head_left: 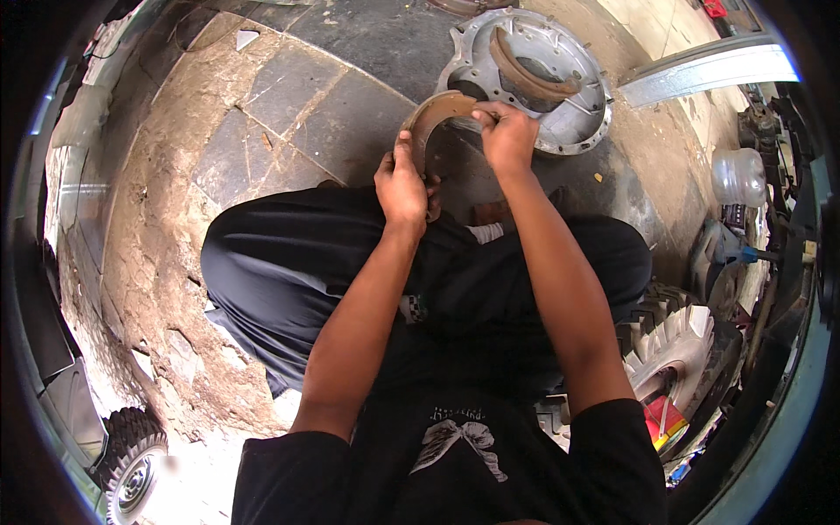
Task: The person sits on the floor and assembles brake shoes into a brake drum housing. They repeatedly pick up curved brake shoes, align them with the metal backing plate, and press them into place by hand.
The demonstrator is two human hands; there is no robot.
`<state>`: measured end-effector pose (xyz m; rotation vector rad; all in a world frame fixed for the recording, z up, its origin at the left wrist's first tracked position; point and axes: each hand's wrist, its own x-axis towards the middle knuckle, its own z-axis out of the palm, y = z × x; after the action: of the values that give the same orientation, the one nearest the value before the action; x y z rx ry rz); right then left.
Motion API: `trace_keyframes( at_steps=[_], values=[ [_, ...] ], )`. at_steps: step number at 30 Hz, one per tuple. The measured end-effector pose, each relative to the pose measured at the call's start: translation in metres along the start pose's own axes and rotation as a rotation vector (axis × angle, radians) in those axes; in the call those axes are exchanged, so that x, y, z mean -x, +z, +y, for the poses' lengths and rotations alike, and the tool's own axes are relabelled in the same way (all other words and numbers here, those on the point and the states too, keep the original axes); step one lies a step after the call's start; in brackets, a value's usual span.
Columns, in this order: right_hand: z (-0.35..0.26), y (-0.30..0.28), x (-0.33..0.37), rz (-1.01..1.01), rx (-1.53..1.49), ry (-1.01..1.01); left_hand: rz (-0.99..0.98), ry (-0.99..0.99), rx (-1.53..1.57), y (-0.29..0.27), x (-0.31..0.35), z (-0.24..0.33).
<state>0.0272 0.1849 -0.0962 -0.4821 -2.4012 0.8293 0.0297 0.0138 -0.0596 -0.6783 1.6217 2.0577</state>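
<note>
A curved, brown brake shoe is held up in front of my crossed legs. My left hand grips its lower left end, the thumb lying along the outer side. At the upper right end, my right hand pinches the shoe between thumb and fingers. Just beyond the right hand lies a round grey metal housing with holes around its rim. A second curved brake shoe rests on that housing, apart from both hands.
Dark stone tiles and rough, broken ground lie to the left. On the right are a metal rail, a clear plastic jar and a gear-toothed wheel. A knobbly tyre stands at the lower left.
</note>
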Motion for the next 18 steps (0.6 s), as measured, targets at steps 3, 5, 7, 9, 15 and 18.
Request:
trace_keyframes(
  at_steps=[3, 5, 7, 9, 15, 18],
  values=[
    [0.005, 0.002, -0.002, -0.020, 0.050, -0.052, 0.030, 0.040, 0.003, 0.006, -0.009, -0.004],
    [0.011, 0.000, -0.001, -0.019, -0.045, -0.071, -0.008, -0.050, -0.005, 0.004, -0.001, 0.005],
    [0.002, -0.001, -0.001, -0.041, 0.004, -0.023, 0.003, -0.016, -0.017, 0.003, -0.007, -0.001],
    [-0.003, -0.003, -0.001, -0.061, 0.062, 0.029, 0.003, -0.006, -0.025, 0.002, -0.009, -0.003],
    [0.000, 0.001, 0.000, -0.037, -0.035, 0.015, 0.013, 0.024, -0.010, 0.003, -0.008, -0.004],
    [0.000, -0.002, -0.003, -0.047, -0.019, 0.041, 0.008, 0.014, -0.033, 0.002, -0.005, 0.001]
  ],
)
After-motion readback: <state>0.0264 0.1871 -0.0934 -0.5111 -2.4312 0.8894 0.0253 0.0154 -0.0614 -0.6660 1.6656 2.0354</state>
